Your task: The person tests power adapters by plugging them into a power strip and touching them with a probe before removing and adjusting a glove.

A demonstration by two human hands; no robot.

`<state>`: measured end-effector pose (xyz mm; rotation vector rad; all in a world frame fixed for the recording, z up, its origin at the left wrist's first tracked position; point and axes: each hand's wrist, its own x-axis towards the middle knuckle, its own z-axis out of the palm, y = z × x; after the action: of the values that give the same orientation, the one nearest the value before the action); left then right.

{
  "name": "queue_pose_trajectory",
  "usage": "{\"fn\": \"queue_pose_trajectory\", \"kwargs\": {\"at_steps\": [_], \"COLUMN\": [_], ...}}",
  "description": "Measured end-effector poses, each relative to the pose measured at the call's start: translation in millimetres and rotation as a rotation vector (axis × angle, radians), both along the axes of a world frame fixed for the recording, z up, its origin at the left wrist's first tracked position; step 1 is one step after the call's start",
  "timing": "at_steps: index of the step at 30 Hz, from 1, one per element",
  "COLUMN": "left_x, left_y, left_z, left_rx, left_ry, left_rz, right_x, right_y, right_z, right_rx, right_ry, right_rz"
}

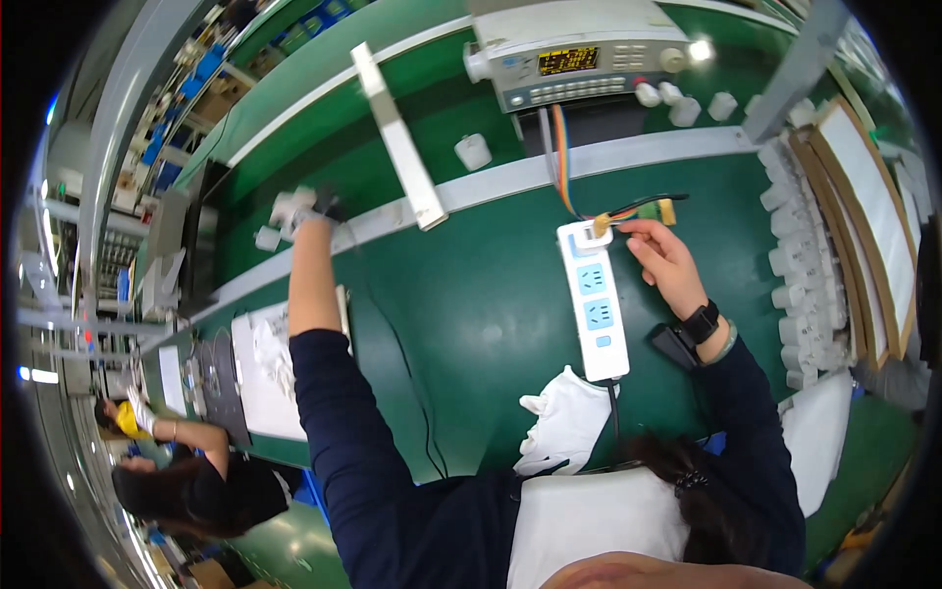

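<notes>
My left hand point(299, 208) reaches far out to the left, onto the grey strip beside the green conveyor belt point(324, 108). It is blurred and closed around a small white adapter point(287, 206). Another white piece point(267, 238) lies just below it. My right hand point(662, 257) pinches a small green-yellow circuit board point(664, 209) with black leads and a rainbow ribbon cable point(561, 157). This sits at the top end of a white power strip point(595, 304), where a white adapter with a yellow connector point(601, 228) is plugged in.
A grey test instrument point(579, 54) with a lit display stands at the back. Rows of white adapters point(793, 280) and framed boards point(863, 216) line the right side. A white glove point(564, 422), a small black box point(675, 344) and a metal bar point(397, 137) are nearby. A co-worker point(186, 471) sits at the lower left.
</notes>
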<state>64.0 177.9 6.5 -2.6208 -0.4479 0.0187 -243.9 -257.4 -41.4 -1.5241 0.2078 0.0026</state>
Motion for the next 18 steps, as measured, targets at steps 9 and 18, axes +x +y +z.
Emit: {"fn": "queue_pose_trajectory", "kwargs": {"at_steps": [9,18], "left_x": [-39.8,-218.5], "left_y": [-8.7,-180.9], "left_z": [-7.5,-13.0], "left_rx": [-0.405,-2.236], "left_ry": [0.071,0.458], "left_rz": [-0.403,-0.864], "right_x": [1.2,2.9], "right_y": [4.2,-1.2], "right_z": [-8.8,-5.9], "right_rx": [-0.026,-0.004], "right_ry": [0.017,-0.021], "right_rz": [0.053,-0.008]}}
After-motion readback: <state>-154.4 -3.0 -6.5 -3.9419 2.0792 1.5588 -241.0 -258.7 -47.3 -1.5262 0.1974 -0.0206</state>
